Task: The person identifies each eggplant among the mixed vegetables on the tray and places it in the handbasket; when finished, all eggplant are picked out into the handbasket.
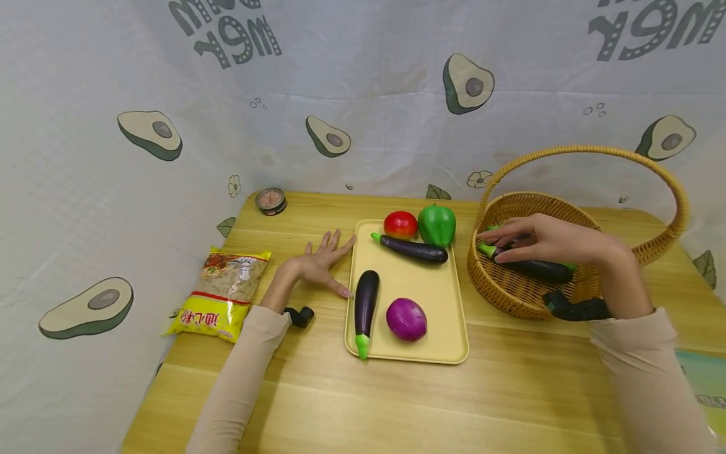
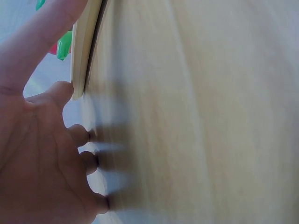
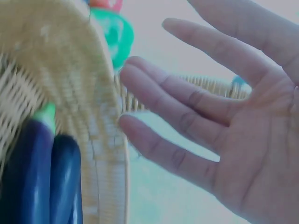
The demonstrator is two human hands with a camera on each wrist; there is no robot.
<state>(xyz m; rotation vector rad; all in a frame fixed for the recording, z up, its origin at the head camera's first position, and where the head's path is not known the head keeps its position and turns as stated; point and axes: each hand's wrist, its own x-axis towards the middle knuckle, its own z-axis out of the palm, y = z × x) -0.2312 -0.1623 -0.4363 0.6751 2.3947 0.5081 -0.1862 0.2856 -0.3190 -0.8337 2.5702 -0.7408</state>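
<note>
My left hand [image 1: 320, 263], fingers spread, touches the left edge of a pale yellow tray [image 1: 433, 284] with its thumb and index finger. In the left wrist view its other fingertips meet the wooden tabletop. On the tray are one eggplant [image 1: 365, 306] lying lengthwise, another eggplant [image 1: 416, 250] lying crosswise, a purple onion [image 1: 406, 320], a red tomato [image 1: 400, 225] and a green bell pepper [image 1: 437, 226]. Over a wicker basket [image 1: 482, 277] hovers my right hand [image 1: 539, 239], its fingers extended and holding nothing. Eggplants [image 3: 28, 172] lie inside the basket, partly hidden by that hand in the head view.
A yellow bag of pasta [image 1: 224, 293] lies at the table's left side. Behind it sits a small round tin [image 1: 271, 201]. The basket's tall handle [image 1: 584, 149] arches above the right hand. An avocado-print cloth [image 1: 386, 126] hangs behind the table.
</note>
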